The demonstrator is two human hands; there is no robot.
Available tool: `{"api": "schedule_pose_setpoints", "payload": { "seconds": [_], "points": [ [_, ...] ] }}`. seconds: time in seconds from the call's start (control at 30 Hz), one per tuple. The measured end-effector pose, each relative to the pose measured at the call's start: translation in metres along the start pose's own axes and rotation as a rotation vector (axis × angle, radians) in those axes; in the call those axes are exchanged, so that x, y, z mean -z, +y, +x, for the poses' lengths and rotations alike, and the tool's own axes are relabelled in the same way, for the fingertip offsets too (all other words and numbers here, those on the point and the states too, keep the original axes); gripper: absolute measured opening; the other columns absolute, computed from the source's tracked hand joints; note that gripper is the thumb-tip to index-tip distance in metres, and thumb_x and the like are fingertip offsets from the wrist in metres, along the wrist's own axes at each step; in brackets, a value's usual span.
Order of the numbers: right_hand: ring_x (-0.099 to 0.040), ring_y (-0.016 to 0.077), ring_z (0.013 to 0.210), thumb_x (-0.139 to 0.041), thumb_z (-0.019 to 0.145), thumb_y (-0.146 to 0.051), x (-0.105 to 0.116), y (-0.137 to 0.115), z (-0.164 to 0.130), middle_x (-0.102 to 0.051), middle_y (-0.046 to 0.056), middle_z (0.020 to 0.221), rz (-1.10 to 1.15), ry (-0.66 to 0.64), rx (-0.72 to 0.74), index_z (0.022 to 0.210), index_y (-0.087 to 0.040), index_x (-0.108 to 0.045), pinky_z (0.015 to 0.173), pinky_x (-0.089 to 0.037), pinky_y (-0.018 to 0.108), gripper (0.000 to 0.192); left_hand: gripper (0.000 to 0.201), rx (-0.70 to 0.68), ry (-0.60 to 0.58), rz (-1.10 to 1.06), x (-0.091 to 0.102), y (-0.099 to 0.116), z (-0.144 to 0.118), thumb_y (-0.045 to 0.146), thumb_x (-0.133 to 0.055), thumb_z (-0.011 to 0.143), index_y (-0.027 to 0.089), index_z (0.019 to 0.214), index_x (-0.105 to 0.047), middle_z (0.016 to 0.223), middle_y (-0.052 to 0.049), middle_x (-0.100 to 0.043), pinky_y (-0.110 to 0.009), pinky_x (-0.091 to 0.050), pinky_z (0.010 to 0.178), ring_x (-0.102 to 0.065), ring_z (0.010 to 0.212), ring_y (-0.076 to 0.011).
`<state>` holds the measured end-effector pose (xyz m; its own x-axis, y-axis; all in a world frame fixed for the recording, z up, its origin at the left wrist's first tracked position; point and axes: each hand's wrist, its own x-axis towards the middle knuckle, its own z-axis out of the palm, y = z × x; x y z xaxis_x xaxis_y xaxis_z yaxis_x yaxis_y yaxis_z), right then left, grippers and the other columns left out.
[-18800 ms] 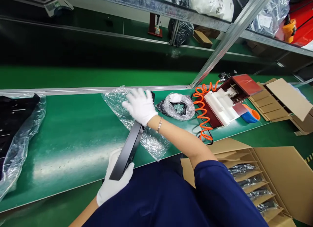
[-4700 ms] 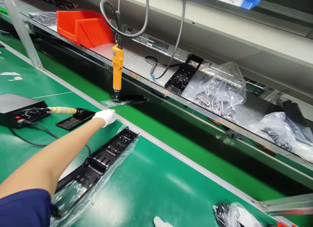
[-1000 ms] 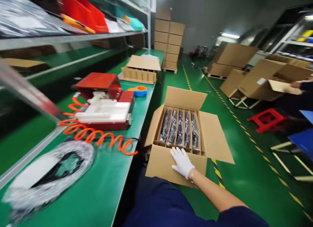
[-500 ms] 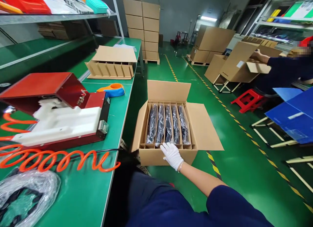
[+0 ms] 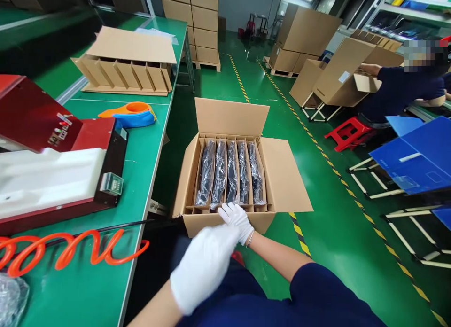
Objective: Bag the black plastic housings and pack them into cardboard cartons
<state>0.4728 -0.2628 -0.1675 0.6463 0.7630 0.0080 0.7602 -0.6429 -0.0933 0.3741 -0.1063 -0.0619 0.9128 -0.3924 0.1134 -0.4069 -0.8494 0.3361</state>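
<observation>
The open brown cardboard carton stands on the floor beside the green bench, holding five black bagged parts upright in divider slots, long axes running away from the person. The white-gloved right hand rests fingers spread and empty on the carton's near rim, nearest the parts. The white-gloved left hand hovers behind it, blurred; grip cannot be determined.

The green bench at left bears a red machine, orange hose, tape dispenser; the green floor carries the open carton.
</observation>
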Motion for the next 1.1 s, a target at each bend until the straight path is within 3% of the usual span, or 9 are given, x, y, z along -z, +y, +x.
{"api": "schedule_pose_setpoints", "payload": {
  "seconds": [0.1,0.17,0.23,0.33,0.43,0.6,0.83,0.97,1.1],
  "points": [
    [-0.053,0.03,0.124,-0.076,0.084,-0.03,-0.002,0.0,-0.001,-0.057,0.015,0.141,0.0,0.001,-0.011,0.14,-0.019,-0.05,0.102,-0.046,0.044,0.063,0.055,0.27,-0.136,0.115,-0.018,-0.029,0.018,0.005,-0.039,0.091,0.008,0.145,-0.048,0.152,-0.023,-0.047,-0.049,-0.04,0.114,-0.045,0.141,-0.0329],
    [-0.05,0.0304,0.129,-0.078,0.083,-0.031,-0.004,0.001,-0.002,-0.053,0.015,0.146,-0.009,0.013,0.001,0.143,-0.02,-0.047,0.106,-0.044,0.046,0.069,0.058,0.407,-0.26,0.174,-0.029,-0.051,0.027,0.005,-0.042,0.087,0.007,0.145,-0.049,0.154,-0.024,-0.044,-0.048,-0.039,0.113,-0.042,0.143,-0.0343],
    [-0.049,0.0302,0.131,-0.079,0.082,-0.032,-0.005,0.001,-0.003,-0.052,0.015,0.148,-0.01,0.014,0.004,0.145,-0.02,-0.045,0.107,-0.043,0.046,0.072,0.055,0.409,-0.3,0.196,-0.036,-0.069,0.029,0.006,-0.044,0.087,0.01,0.142,-0.052,0.153,-0.022,-0.046,-0.048,-0.037,0.114,-0.043,0.143,-0.0336],
    [-0.05,0.0305,0.13,-0.079,0.082,-0.031,-0.002,-0.001,-0.003,-0.052,0.015,0.148,0.0,-0.001,0.003,0.145,-0.018,-0.045,0.107,-0.044,0.046,0.072,0.051,0.406,-0.236,0.251,-0.04,-0.082,0.027,0.012,-0.055,0.085,0.017,0.136,-0.058,0.152,-0.019,-0.049,-0.054,-0.031,0.115,-0.039,0.144,-0.0381],
    [-0.049,0.0295,0.131,-0.072,0.087,-0.028,0.006,-0.001,-0.005,-0.052,0.014,0.148,0.021,0.008,0.016,0.145,-0.019,-0.045,0.108,-0.043,0.046,0.065,0.051,0.461,-0.21,0.282,-0.041,-0.085,0.023,0.015,-0.064,0.08,0.02,0.131,-0.059,0.151,-0.017,-0.048,-0.061,-0.029,0.113,-0.036,0.143,-0.0435],
    [-0.045,0.0309,0.138,-0.067,0.089,-0.028,0.014,0.016,-0.025,-0.049,0.016,0.151,0.072,0.064,-0.088,0.147,-0.015,-0.045,0.117,-0.034,0.051,0.063,0.035,0.466,-0.328,0.284,-0.039,-0.083,0.023,0.019,-0.058,0.082,0.014,0.116,-0.065,0.13,-0.019,-0.063,-0.061,-0.033,0.11,-0.062,0.114,-0.0367],
    [-0.052,0.0292,0.136,-0.064,0.091,-0.041,0.02,0.05,-0.05,-0.057,0.017,0.144,0.285,0.094,-0.161,0.142,-0.011,-0.054,0.116,-0.04,0.049,0.06,0.036,0.497,-0.37,0.227,-0.041,-0.058,0.016,0.007,-0.039,0.086,0.013,0.107,-0.068,0.106,-0.018,-0.071,-0.062,-0.044,0.097,-0.069,0.098,-0.0348],
    [-0.062,0.0217,0.125,-0.048,0.098,-0.033,0.036,0.045,-0.009,-0.064,0.014,0.136,0.441,0.191,-0.278,0.139,-0.015,-0.058,0.11,-0.049,0.04,0.045,0.05,0.49,-0.37,0.227,-0.038,-0.045,0.007,-0.003,-0.03,0.083,0.014,0.108,-0.07,0.117,-0.017,-0.07,-0.059,-0.046,0.099,-0.071,0.097,-0.0307],
    [-0.067,0.0177,0.116,-0.044,0.099,-0.03,0.049,0.007,0.062,-0.068,0.008,0.13,0.35,0.069,-0.287,0.135,-0.022,-0.06,0.103,-0.053,0.031,0.039,0.048,0.406,-0.232,0.147,-0.022,-0.049,0.005,0.006,-0.039,0.088,0.018,0.126,-0.065,0.138,-0.016,-0.063,-0.045,-0.052,0.099,-0.067,0.114,-0.0284]
  ]
}}
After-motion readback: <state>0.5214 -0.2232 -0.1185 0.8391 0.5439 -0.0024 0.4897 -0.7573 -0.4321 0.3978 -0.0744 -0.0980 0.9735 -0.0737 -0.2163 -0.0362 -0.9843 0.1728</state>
